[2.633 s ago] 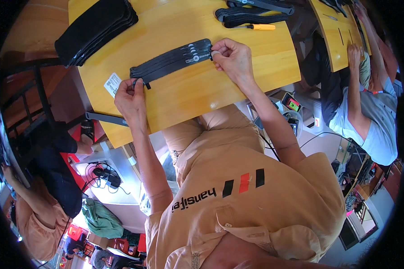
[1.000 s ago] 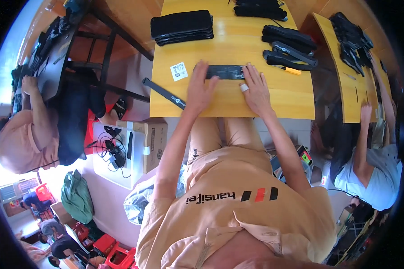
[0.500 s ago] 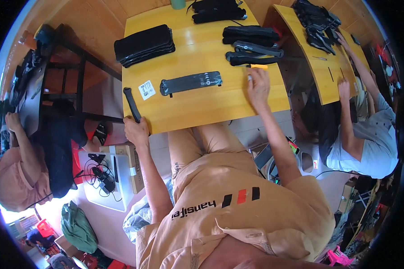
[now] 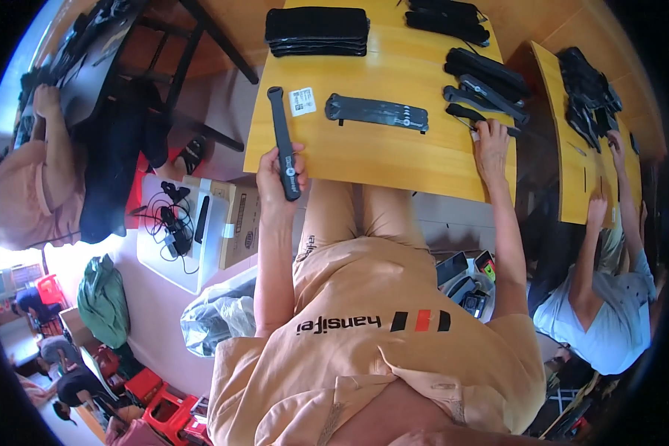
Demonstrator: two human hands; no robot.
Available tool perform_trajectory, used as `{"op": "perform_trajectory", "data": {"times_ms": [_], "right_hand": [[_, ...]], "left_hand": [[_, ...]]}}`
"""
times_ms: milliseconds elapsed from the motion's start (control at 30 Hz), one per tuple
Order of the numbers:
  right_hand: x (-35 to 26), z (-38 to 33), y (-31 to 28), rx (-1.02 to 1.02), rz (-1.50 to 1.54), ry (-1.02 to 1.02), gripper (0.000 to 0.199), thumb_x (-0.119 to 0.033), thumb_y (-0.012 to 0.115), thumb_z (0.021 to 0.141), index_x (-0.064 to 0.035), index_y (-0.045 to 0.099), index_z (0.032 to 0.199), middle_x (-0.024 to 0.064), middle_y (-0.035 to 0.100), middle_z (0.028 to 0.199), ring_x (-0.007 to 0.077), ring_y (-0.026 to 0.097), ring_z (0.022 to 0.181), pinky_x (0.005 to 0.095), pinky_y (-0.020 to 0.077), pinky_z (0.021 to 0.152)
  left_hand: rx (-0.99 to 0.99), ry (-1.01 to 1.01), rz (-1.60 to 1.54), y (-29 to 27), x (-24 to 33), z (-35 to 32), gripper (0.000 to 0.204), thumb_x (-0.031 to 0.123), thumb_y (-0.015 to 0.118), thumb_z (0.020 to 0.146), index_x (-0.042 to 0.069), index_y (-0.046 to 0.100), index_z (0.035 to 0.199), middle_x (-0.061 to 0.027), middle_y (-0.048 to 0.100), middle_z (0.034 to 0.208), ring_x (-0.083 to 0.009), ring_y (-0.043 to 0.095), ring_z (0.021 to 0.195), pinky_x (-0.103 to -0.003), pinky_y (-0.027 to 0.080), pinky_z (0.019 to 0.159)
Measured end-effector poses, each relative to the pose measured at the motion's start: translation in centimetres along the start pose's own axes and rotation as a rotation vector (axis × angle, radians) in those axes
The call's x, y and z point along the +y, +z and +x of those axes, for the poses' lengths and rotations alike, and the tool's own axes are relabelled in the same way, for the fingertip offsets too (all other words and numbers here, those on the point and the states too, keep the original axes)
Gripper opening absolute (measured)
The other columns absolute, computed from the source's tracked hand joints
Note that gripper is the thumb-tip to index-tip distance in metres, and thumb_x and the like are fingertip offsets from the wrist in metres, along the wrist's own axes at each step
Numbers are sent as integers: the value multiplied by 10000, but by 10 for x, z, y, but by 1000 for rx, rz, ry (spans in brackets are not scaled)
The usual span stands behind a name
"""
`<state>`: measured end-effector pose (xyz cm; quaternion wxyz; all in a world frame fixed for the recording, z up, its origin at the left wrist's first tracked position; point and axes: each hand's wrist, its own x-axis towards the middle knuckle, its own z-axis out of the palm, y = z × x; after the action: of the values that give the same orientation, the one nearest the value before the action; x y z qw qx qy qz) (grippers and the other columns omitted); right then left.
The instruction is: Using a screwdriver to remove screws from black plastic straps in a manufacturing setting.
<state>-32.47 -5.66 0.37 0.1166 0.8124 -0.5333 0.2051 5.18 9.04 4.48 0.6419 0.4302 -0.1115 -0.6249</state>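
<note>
Since half a second ago, the left hand (image 4: 275, 175) is gripping the slim black strap (image 4: 282, 141); the right hand (image 4: 490, 145) is seemingly touching strap pieces (image 4: 472, 115), grasp unclear.

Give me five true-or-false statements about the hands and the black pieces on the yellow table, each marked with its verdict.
1. The left hand grips a long narrow black strap at the table's near left edge. True.
2. The right hand rests in the person's lap. False: it is up on the yellow table, at the black pieces on the right side.
3. A flat black band lies alone mid-table, touched by neither hand. True.
4. A small white card lies between strap and band. True.
5. The stack of black pieces at the far edge is red. False: it is black.
</note>
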Motion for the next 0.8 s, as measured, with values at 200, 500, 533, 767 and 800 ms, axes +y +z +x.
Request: {"op": "perform_trajectory", "data": {"times_ms": [200, 500, 533, 767, 800], "right_hand": [[1, -7, 3, 168, 155, 118, 179, 3, 507, 799, -13, 495, 977, 161, 474, 964, 349, 483, 872, 400, 403, 753], [-88, 0, -70, -151, 1010, 579, 279, 8, 400, 829, -14, 536, 1072, 130, 552, 875, 231, 541, 785, 336, 433, 714], [-105, -5, -81, -217, 1099, 516, 313, 11, 401, 819, -21, 540, 1097, 112, 574, 887, 209, 552, 803, 325, 438, 714], [-176, -12, -115, -407, 1197, 23, 404, 25, 476, 776, -44, 524, 1172, 142, 593, 1013, 282, 571, 915, 332, 454, 766], [-179, -11, -117, -394, 1174, -23, 416, 33, 492, 766, -46, 523, 1173, 153, 589, 989, 309, 564, 900, 340, 454, 765]], "left_hand": [[47, 20, -132, 21, -4, -10, 361, 326, 327, 916, 21, 508, 983, -43, 496, 614, -129, 481, 527, -235, 384, 443], [-47, 125, 95, 45, -3, -25, 346, 316, 282, 962, 58, 401, 1159, -144, 630, 813, -152, 618, 639, -237, 500, 525], [-43, 137, 138, 50, -3, -28, 348, 319, 274, 963, 68, 379, 1181, -147, 624, 800, -161, 623, 626, -251, 522, 535], [-65, 148, 162, 63, -6, -35, 343, 319, 261, 964, 87, 346, 1202, -154, 607, 795, -213, 637, 643, -290, 563, 583], [-67, 148, 159, 64, -5, -36, 335, 311, 278, 963, 88, 339, 1206, -152, 605, 804, -218, 639, 664, -283, 562, 577]]}}
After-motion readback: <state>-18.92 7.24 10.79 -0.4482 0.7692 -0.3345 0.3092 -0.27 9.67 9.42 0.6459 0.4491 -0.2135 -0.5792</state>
